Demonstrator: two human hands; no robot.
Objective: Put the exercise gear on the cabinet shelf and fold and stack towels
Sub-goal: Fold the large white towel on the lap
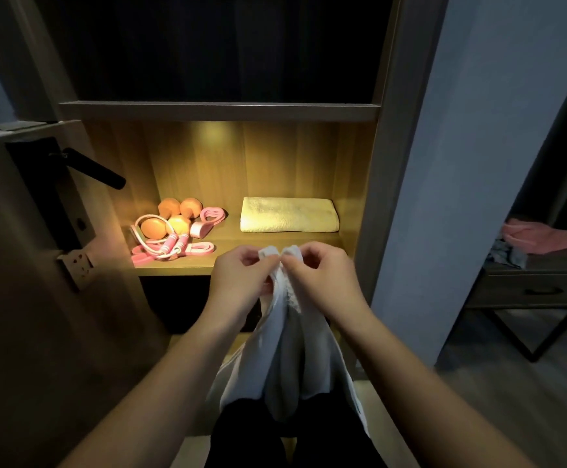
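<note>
1. Setting: a dim room with a wooden cabinet open in front of the person; its lit shelf is the only bright area. A side surface at far right carries a pink cloth and a grey cloth, both unfolded.
2. Exercise gear: orange dumbbells, a pink skipping rope and pink bands lie grouped at the left of the shelf. That part of the task appears complete.
3. Towels: 1 folded towel lies flat at the right of the shelf, apart from the gear.
4. Step in hand: folding a second, white towel, held in front of the shelf edge and hanging down to the person's lap.
5. Grip: the left hand and right hand each pinch a top corner of the white towel, corners brought together and nearly touching.
6. Next move, as judged: the hanging length needs halving again, with edges kept aligned, before it is laid squarely on the folded towel.
</note>
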